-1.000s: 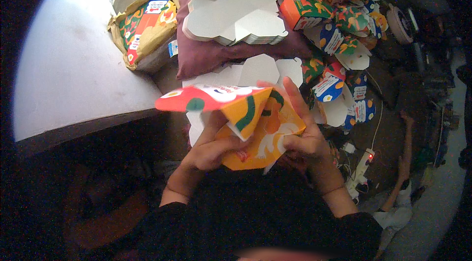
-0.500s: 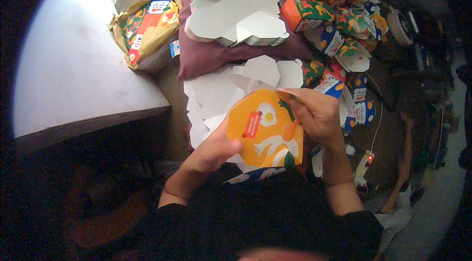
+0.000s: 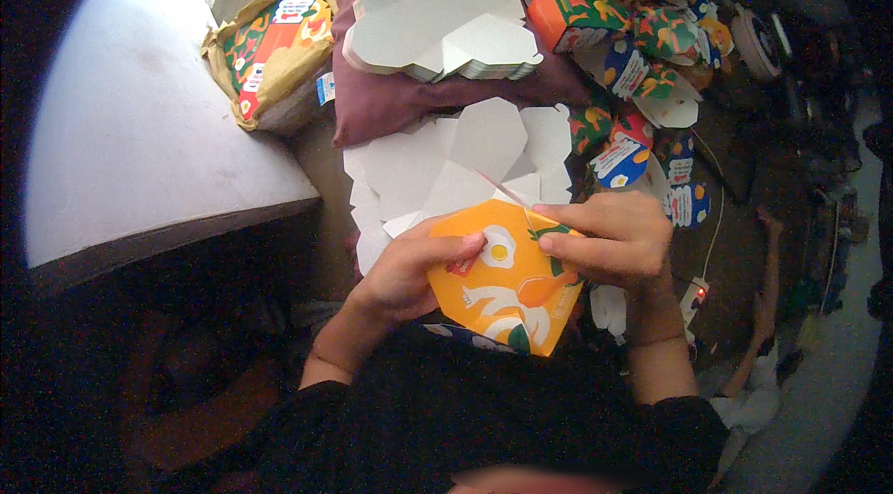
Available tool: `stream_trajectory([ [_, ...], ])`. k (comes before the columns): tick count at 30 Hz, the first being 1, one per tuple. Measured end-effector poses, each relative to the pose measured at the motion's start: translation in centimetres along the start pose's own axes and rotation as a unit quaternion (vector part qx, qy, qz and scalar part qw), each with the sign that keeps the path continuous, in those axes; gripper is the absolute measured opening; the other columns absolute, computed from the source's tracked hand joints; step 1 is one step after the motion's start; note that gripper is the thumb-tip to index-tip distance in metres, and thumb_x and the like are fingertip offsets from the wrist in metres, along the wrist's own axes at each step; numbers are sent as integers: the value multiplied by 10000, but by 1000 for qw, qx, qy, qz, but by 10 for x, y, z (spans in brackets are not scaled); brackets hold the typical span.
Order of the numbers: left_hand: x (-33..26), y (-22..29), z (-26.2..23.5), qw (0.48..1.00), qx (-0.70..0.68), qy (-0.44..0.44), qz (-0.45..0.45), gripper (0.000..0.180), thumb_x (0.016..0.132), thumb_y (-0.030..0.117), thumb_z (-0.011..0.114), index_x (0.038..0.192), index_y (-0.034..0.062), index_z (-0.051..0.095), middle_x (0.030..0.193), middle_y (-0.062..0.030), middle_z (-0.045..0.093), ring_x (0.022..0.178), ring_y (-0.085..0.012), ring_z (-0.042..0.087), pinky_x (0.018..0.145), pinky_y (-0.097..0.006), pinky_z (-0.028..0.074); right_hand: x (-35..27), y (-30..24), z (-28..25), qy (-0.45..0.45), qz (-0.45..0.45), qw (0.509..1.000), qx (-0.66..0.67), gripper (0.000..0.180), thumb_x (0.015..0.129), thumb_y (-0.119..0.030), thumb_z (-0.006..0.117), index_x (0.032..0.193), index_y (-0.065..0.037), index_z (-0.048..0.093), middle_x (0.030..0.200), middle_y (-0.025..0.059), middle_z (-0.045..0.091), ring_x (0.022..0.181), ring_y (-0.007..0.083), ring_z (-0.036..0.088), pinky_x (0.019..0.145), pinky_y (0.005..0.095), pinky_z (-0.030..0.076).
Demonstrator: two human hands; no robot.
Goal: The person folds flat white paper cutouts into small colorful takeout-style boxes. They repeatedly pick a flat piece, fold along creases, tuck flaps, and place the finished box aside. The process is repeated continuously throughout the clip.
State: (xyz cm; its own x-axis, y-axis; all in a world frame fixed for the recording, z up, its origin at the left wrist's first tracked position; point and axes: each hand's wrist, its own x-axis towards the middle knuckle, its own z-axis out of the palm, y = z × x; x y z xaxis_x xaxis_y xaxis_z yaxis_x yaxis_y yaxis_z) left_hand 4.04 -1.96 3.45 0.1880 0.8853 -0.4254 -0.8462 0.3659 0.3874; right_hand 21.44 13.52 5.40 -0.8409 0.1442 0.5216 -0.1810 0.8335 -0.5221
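A printed cardboard food box (image 3: 516,285), partly folded, is held close in front of my body. Its near face is orange with a fried egg and other food drawings; a white inner flap (image 3: 493,136) rises at the top. My left hand (image 3: 414,266) grips the left side, thumb lying on the orange face near the egg. At the upper right corner, my right hand (image 3: 605,238) pinches the edge between thumb and fingers. Beyond the box lie flat white box blanks (image 3: 400,173), their plain side up.
A stack of white blanks (image 3: 437,10) rests on a maroon cushion (image 3: 372,108). Folded colourful boxes (image 3: 581,20) are heaped at the right. A paper-wrapped pack of printed card (image 3: 270,47) stands beside a white tabletop (image 3: 167,122). A power strip (image 3: 693,299) with a red light lies at right.
The box has tilted and come slightly nearer my body. My left thumb has moved up onto its face, and my right hand has shifted down and a little right along the corner.
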Motion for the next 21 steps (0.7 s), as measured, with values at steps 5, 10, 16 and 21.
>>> stream_trajectory([
  [5,-1,0,-4,997,35,56,37,278,877,189,559,1060,-10,495,790,-16,503,785,-128,558,774,-294,485,-3,-5,7,-42,22,999,-15,265,759,-219,653,966,-54,661,1017,192,642,846,263,657,716,312,528],
  [10,-7,0,-2,994,99,22,38,373,868,223,568,1150,6,455,934,-61,521,912,-162,546,834,-305,453,-17,-13,19,-7,350,882,316,313,805,-84,634,1095,32,606,1060,170,637,945,232,634,805,337,511],
  [16,12,-10,-3,993,79,-35,82,735,840,486,544,1349,32,271,1300,-179,411,1186,-288,442,999,-417,354,-28,-25,42,167,434,754,464,571,737,26,663,1272,29,462,1052,144,647,993,222,612,929,394,444],
  [21,32,-21,-27,969,-167,-162,81,918,800,725,366,1404,51,214,1403,-193,314,1288,-323,339,1077,-466,248,-27,-25,43,170,236,885,363,725,730,-73,699,1353,18,340,803,57,673,853,123,627,979,435,376],
])
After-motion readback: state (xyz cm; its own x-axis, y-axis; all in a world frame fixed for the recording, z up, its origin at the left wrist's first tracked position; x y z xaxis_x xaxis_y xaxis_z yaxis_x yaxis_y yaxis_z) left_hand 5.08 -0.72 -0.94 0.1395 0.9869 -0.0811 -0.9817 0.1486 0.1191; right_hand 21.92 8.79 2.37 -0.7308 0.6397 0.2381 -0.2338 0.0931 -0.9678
